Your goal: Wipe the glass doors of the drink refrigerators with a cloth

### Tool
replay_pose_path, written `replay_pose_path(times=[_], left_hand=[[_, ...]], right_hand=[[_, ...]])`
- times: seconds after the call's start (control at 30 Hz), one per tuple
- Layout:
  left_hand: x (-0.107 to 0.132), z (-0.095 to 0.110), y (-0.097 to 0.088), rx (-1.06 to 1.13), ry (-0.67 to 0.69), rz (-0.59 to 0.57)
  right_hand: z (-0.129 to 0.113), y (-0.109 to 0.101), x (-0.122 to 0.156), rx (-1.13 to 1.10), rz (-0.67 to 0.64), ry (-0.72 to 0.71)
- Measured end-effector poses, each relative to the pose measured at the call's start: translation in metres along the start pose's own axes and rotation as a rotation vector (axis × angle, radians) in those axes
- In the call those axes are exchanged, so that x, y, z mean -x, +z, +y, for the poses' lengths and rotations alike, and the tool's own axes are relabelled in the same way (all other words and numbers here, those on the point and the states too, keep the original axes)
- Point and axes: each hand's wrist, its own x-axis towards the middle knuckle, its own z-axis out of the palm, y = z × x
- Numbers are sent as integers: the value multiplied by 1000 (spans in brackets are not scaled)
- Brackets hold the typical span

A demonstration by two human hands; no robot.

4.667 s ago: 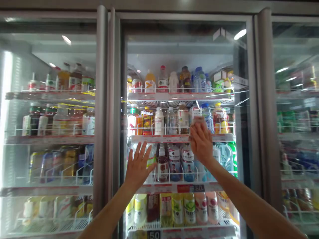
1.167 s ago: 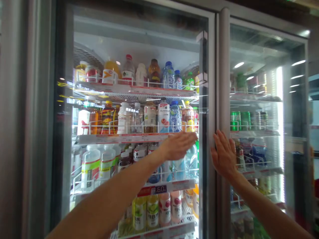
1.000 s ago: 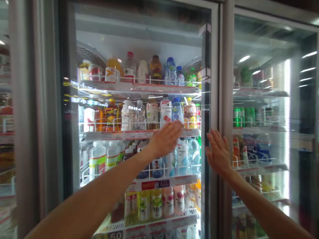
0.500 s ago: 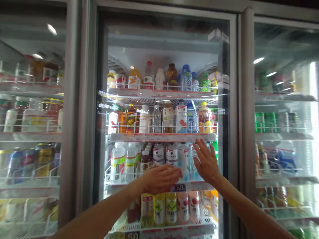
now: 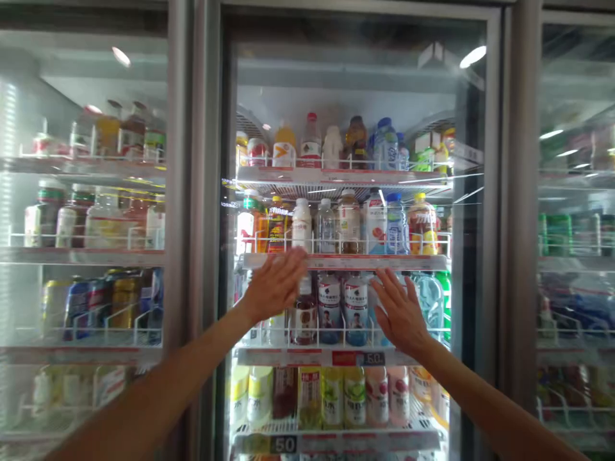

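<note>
I face the glass door (image 5: 355,83) of a drinks cooler. My left hand (image 5: 276,285) is raised flat in front of the glass, fingers stretched out, over the front edge of the second shelf (image 5: 384,261). My right hand (image 5: 401,314) is spread open against the glass a little lower, in front of the blue-labelled bottles (image 5: 355,307) on the third shelf. Neither hand holds anything. Rows of bottles (image 5: 348,221) stand behind the glass on several wire shelves.
The door's metal frame (image 5: 494,256) runs down the right side, and a thick post (image 5: 196,224) separates it from the left cooler (image 5: 91,224) of bottles and cans. Another glass-fronted cooler (image 5: 576,256) stands at the right. Price tags (image 5: 362,358) line the shelf edges.
The view has swung from the right door edge back to face the middle door. My right hand left the frame and now lies on the glass; my left hand rose to the second shelf.
</note>
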Motion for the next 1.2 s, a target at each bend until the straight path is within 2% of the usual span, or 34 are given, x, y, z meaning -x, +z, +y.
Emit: replay_pose_path(times=[0.03,0.07,0.1,0.17,0.2,0.23,0.27,0.37,0.4,0.43,0.53,0.57,0.6,0.67,0.7,0.73,0.77,0.87,0.9,0.93,0.97,1.03,1.07,1.1,1.13,1.2], left_hand=[[6,-4,-1,-25,-89,11],[15,-5,-2,-24,-83,6],[24,-2,-3,-1,13,-15],[44,6,-4,68,318,-80],[51,8,-4,89,416,-98],[56,8,-4,90,434,-101],[58,6,-4,68,354,-91],[56,-6,-6,-63,-159,-23],[56,-8,-6,-83,-234,-5],[56,-9,-6,-79,-195,-4],[58,-10,-4,17,258,-63],[57,-12,-4,24,290,-69],[55,-15,-3,6,201,-57],[49,-22,-4,-74,-187,14],[47,-23,-4,-104,-334,44],[45,-23,-4,-110,-376,59],[44,-21,-5,-90,-292,50],[41,-12,-6,52,321,-56],[38,-12,-6,75,414,-78],[34,-13,-5,72,387,-79],[28,-15,-5,49,248,-52],[16,-20,-3,-7,-143,44],[10,-22,-2,-18,-255,76],[5,-22,-1,-10,-260,83],[0,-21,-1,11,-165,62],[-9,-20,-1,62,153,-14]], right_hand=[[-4,1,-2,-7,-1,-3],[-9,3,-4,-14,-8,-12],[-14,5,-6,-21,-19,-27],[-24,8,-10,-38,-47,-71],[-29,10,-12,-45,-58,-92],[-33,12,-14,-53,-64,-108],[-37,13,-17,-61,-65,-114],[-48,16,-25,-87,-40,-86],[-51,17,-28,-93,-33,-78],[-53,17,-30,-97,-29,-80],[-58,18,-34,-103,-40,-126],[-58,18,-35,-103,-43,-132],[-57,18,-36,-101,-40,-126],[-53,18,-38,-85,-20,-80],[-51,18,-38,-77,-8,-57],[-50,17,-38,-70,0,-41],[-48,17,-37,-65,0,-38],[-47,15,-35,-63,-32,-90],[-46,14,-35,-62,-40,-104],[-45,13,-35,-58,-40,-103],[-44,12,-36,-52,-34,-87],[-41,10,-38,-31,-20,-29],[-39,9,-39,-19,-19,-3],[-37,9,-40,-7,-24,12],[-35,9,-40,5,-31,14],[-31,9,-39,32,-43,-5]])
